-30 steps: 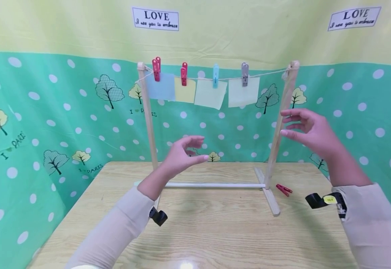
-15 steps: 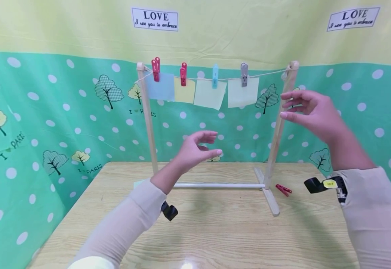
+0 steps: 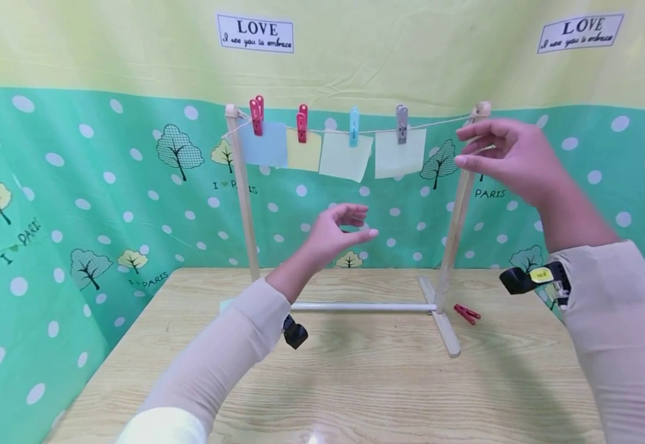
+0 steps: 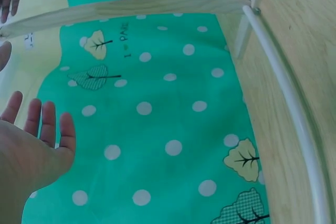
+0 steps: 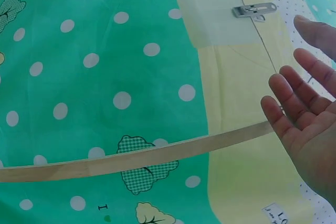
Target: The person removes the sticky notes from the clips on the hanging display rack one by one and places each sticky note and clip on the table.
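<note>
My left hand [image 3: 338, 234] hovers in the air below the hanging papers, fingers loosely bent, nothing held. Higher up, my right hand [image 3: 508, 151] is near the top of the right wooden post [image 3: 456, 228], also without anything between thumb and fingers. A string [image 3: 444, 124] runs between the posts. From it hang a blue paper [image 3: 267, 145] and a yellow paper [image 3: 303, 155] under red clothespins, a pale green paper [image 3: 346, 155] under a light blue clothespin [image 3: 354, 126], and another pale paper [image 3: 400, 157] under a grey clothespin [image 5: 254, 10].
A loose red clothespin [image 3: 467, 314] lies on the wooden table [image 3: 356, 382], right of the stand's foot [image 3: 446, 333]. The stand's white crossbar [image 3: 364, 306] runs low between the posts. A pale green paper edge [image 3: 225, 305] shows behind my left sleeve. A patterned curtain hangs behind.
My right hand has risen along the right post toward the string's height. The left hand has moved up and to the right. The papers and clothespins have stayed in place.
</note>
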Demonstrator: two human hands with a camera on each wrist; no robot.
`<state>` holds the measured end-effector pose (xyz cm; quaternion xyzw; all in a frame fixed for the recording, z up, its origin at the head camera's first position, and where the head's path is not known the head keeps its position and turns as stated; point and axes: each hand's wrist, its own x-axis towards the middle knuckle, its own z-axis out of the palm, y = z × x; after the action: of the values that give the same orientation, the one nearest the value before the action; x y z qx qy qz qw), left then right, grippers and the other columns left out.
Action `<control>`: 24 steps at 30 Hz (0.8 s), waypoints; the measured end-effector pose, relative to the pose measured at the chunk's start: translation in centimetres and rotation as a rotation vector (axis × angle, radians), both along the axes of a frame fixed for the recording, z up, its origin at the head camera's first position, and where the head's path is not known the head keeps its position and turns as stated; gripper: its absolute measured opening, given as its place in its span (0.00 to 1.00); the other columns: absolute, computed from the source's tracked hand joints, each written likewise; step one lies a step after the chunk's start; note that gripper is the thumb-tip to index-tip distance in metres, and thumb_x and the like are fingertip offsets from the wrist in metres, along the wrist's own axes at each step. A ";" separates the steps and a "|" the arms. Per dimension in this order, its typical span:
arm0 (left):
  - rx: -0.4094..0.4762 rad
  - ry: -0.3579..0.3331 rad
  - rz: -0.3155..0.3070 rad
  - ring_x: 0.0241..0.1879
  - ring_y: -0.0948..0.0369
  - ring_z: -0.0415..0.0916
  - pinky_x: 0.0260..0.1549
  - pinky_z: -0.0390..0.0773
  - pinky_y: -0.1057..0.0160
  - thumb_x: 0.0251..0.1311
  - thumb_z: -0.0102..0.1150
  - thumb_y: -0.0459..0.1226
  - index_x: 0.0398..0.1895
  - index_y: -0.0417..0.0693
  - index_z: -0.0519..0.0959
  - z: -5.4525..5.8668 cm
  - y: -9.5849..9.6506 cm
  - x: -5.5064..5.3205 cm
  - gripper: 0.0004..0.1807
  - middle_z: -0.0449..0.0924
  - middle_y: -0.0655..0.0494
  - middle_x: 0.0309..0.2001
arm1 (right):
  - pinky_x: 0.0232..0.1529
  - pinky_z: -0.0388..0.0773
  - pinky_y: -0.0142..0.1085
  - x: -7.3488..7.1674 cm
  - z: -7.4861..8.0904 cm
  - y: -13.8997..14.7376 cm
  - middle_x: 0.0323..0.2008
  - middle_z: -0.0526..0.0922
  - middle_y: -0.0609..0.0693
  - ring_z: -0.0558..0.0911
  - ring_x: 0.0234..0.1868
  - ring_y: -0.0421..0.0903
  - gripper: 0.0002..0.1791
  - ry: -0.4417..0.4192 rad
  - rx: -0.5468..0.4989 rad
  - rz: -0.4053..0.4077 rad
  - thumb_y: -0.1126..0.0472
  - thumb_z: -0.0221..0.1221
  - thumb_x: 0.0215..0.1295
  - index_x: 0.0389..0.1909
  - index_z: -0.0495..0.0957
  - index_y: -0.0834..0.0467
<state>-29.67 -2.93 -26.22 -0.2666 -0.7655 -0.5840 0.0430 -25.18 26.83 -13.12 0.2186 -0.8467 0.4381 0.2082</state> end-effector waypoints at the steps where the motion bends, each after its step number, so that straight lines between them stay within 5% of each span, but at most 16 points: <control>1: -0.003 0.001 0.003 0.53 0.60 0.75 0.51 0.79 0.60 0.52 0.73 0.50 0.58 0.55 0.77 0.1 0.2 -0.1 0.29 0.78 0.60 0.50 | 0.41 0.77 0.19 -0.1 0.3 -0.2 0.46 0.79 0.47 0.80 0.44 0.41 0.22 -0.001 0.004 0.004 0.60 0.66 0.62 0.58 0.77 0.56; 24: 0.134 -0.039 0.062 0.51 0.60 0.76 0.46 0.80 0.67 0.51 0.74 0.47 0.54 0.57 0.78 1.8 3.9 -2.6 0.26 0.79 0.63 0.49 | 0.42 0.75 0.18 -2.2 4.9 -3.6 0.54 0.78 0.48 0.78 0.50 0.41 0.29 -0.055 0.138 -0.026 0.55 0.67 0.62 0.63 0.73 0.54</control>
<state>-32.26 0.99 -24.45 -0.2280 -0.7333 -0.6373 0.0640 -27.36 23.21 -8.25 0.2094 -0.8830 0.3818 0.1750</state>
